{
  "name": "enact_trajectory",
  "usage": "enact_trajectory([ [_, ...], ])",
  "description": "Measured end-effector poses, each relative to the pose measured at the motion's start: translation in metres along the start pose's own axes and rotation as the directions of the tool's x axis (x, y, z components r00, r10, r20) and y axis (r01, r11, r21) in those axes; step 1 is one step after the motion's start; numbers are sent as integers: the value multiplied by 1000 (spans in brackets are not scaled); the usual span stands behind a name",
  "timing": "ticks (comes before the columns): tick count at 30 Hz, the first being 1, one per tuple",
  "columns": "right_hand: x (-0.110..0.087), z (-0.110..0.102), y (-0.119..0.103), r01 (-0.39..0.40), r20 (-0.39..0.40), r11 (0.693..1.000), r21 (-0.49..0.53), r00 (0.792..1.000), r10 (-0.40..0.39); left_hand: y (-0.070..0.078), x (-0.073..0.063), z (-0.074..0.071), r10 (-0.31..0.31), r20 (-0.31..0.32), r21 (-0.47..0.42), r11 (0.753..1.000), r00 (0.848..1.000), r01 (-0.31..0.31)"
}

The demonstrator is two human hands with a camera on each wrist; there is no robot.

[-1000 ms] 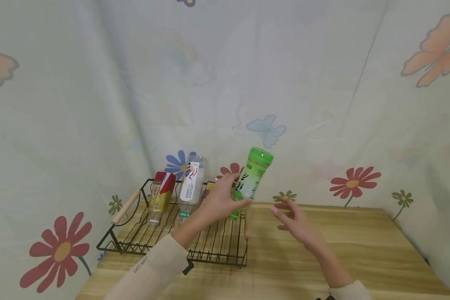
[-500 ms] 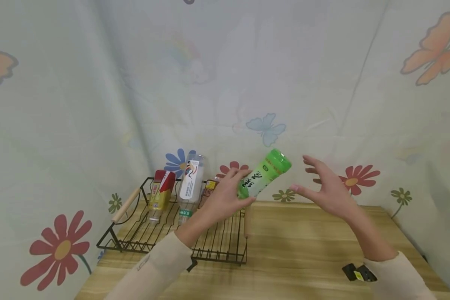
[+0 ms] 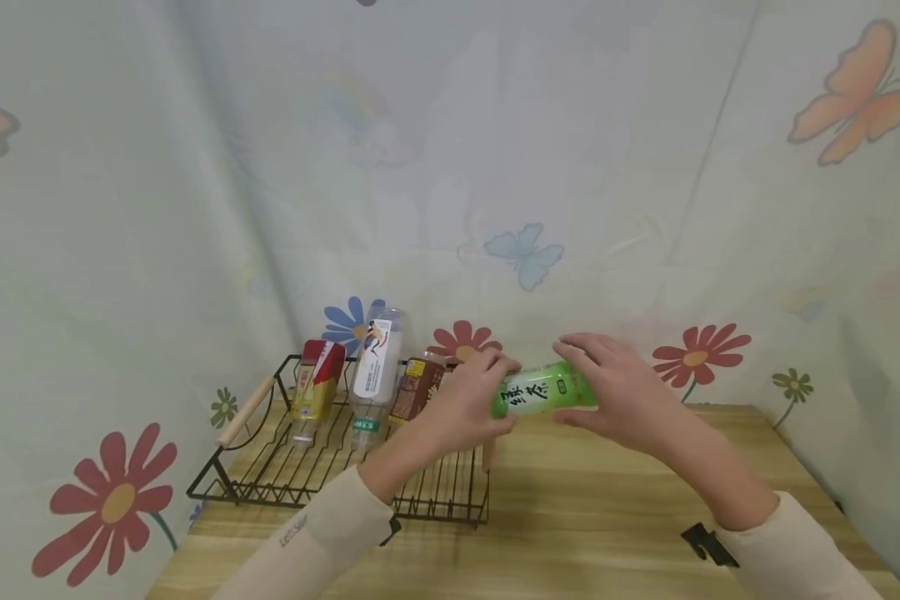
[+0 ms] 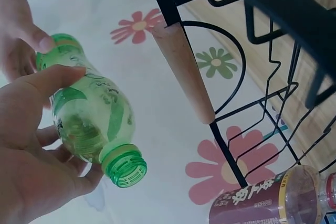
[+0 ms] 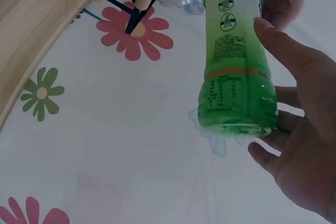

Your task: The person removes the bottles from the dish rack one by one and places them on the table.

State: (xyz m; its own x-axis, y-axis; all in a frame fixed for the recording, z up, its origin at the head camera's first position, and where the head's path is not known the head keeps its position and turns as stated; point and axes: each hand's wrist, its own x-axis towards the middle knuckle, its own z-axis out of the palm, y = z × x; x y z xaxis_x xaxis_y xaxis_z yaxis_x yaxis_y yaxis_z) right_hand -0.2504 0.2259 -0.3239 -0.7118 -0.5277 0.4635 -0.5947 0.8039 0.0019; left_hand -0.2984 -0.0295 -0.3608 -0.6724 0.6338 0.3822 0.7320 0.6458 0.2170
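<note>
A green tea bottle lies nearly level in the air to the right of the rack, its base to the right. My left hand grips its neck half, thumb on one side and fingers on the other. Around the base end is my right hand, with the thumb against the side and fingers passing behind. In the left wrist view the bottle shows its uncapped, threaded green neck. The right wrist view shows the bottle's label and base, with my right hand beside it.
A black wire rack with wooden handles stands on the wooden table. Inside lean a red-and-gold bottle, a clear bottle with a white label and a brown-labelled bottle. A flower-printed curtain hangs behind.
The green tea bottle has swung from near upright to almost level, its base turning right. My right hand has risen from over the table and come round the base end.
</note>
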Motion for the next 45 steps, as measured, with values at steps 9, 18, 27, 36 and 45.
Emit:
enact_trajectory([
  [9,-1,11,-9,60,31,996,-66,998,-58,12,0,0,70,14,51,996,997,-71],
  [18,-4,20,-9,104,4,992,-76,995,-104,15,1,6,101,-15,99,990,995,-99],
  [27,-5,20,-7,108,-29,991,-81,993,-111,15,3,8,97,-43,121,988,994,-91],
  [36,-6,21,-8,83,-35,995,-62,996,-86,17,3,8,69,-45,161,985,997,-61],
  [45,-6,23,-6,57,-41,997,-54,997,-59,21,5,9,63,-68,166,985,996,-51],
])
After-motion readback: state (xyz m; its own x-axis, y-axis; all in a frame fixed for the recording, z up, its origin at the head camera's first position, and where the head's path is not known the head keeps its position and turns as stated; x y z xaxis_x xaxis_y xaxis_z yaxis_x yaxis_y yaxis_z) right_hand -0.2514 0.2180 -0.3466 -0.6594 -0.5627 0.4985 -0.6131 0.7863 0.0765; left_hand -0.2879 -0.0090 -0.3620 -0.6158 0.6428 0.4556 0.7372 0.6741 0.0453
